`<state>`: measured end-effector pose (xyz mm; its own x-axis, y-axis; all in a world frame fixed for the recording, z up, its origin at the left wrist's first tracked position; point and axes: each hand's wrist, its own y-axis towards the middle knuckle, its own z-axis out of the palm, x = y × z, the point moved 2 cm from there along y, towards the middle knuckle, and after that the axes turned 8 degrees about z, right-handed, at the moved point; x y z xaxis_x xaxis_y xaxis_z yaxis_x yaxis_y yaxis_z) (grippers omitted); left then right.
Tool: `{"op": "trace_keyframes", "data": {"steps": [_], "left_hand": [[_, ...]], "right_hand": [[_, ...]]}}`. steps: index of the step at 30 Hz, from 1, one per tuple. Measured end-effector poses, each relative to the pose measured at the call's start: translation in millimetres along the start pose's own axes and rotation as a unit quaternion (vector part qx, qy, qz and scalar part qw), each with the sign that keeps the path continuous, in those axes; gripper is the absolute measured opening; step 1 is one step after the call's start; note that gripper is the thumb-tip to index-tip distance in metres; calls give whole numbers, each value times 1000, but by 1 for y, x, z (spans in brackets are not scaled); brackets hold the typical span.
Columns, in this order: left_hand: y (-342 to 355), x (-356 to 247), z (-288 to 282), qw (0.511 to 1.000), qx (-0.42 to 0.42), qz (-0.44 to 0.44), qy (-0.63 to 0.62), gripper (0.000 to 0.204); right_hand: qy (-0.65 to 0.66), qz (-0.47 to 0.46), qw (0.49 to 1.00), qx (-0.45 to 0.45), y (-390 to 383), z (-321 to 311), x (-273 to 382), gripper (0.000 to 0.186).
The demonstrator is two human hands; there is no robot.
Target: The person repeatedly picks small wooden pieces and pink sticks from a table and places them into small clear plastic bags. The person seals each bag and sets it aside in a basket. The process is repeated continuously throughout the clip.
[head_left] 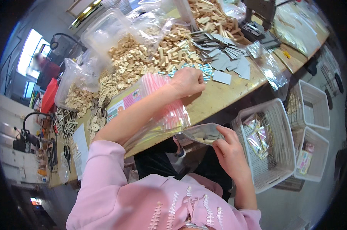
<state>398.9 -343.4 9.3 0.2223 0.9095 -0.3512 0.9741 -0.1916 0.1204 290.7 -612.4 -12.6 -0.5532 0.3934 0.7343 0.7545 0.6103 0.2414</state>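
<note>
My left hand (187, 81) reaches across the table (235, 90) with its fingers curled closed, beside small blue-and-white sticks (207, 71). Whatever it may hold is hidden in the fist. Off the table's front edge, my right hand (230, 148) pinches the rim of a clear plastic bag (194, 132). Inside that bag lie a few pale wooden pieces (205, 139). Under my left forearm rests a stack of clear bags with pink stripes (175, 114), next to a printed sheet (123, 104).
Wooden blocks (169, 51) are heaped behind my left hand. Grey square plates (221, 61) spread to their right. Wooden discs (95, 124) lie at the left. White plastic baskets, the nearest (279, 168) holding packed bags (259, 138), stand at the right. A dark metal device (259, 34) stands far right.
</note>
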Motion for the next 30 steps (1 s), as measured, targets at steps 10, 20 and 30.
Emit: {"op": "trace_keyframes", "data": {"steps": [10, 20, 30], "left_hand": [[-120, -87, -26, 987, 14, 116, -112, 16], [-156, -13, -81, 991, -104, 21, -78, 17], [-136, 155, -87, 954, -150, -168, 200, 22]], "right_hand": [[20, -27, 999, 21, 7, 6, 19, 14], [51, -66, 991, 105, 6, 25, 57, 13], [34, -93, 988, 115, 10, 48, 72, 13]]}}
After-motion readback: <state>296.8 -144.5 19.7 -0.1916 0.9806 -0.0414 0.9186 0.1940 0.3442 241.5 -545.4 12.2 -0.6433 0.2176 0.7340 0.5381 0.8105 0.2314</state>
